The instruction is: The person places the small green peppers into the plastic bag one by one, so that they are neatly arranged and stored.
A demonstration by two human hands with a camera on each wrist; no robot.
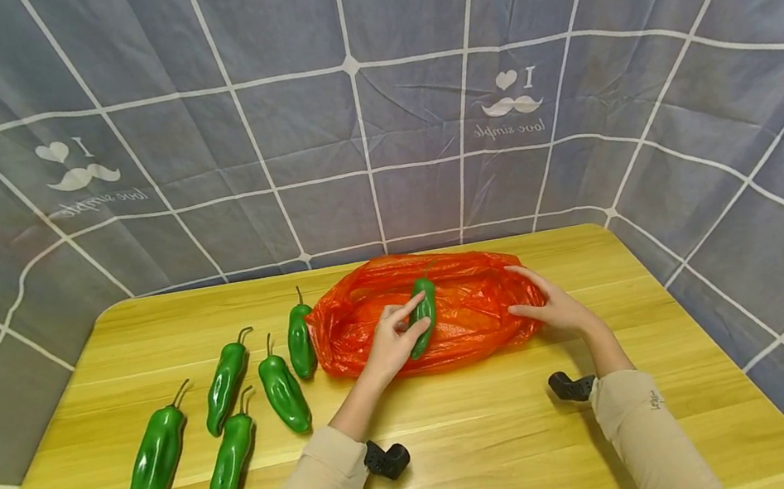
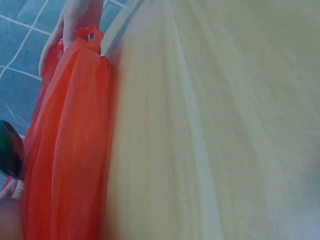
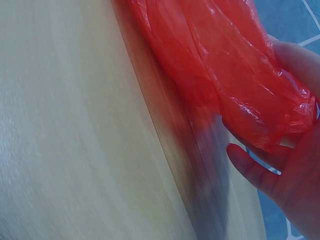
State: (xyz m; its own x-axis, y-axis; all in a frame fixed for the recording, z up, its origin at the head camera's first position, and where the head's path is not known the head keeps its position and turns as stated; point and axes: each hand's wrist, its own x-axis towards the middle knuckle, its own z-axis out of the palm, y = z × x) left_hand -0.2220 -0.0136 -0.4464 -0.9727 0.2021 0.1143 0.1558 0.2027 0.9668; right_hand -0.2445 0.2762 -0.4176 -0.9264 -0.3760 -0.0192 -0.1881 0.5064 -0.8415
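My left hand (image 1: 392,343) pinches a green chili pepper (image 1: 426,294) between thumb and fingers, over the mouth of a red plastic bag (image 1: 471,325). The pepper's stem points away from me. Part of this pepper (image 2: 9,150) shows dark at the left edge of the left wrist view, beside the bag's red side (image 2: 75,135). At the bag's right end, my right hand (image 1: 555,307) holds the plastic with thumb and fingers spread apart around it. In the right wrist view, the crumpled bag end (image 3: 260,115) lies between that hand's thumb and fingers.
Several green chili peppers lie left of the bag, including one (image 1: 300,341) against its left end and one (image 1: 157,461) farthest left. The wooden table (image 1: 481,449) meets a grey tiled-pattern curtain (image 1: 309,139) at the back. Black wrist mounts (image 1: 388,460) stick out from both sleeves.
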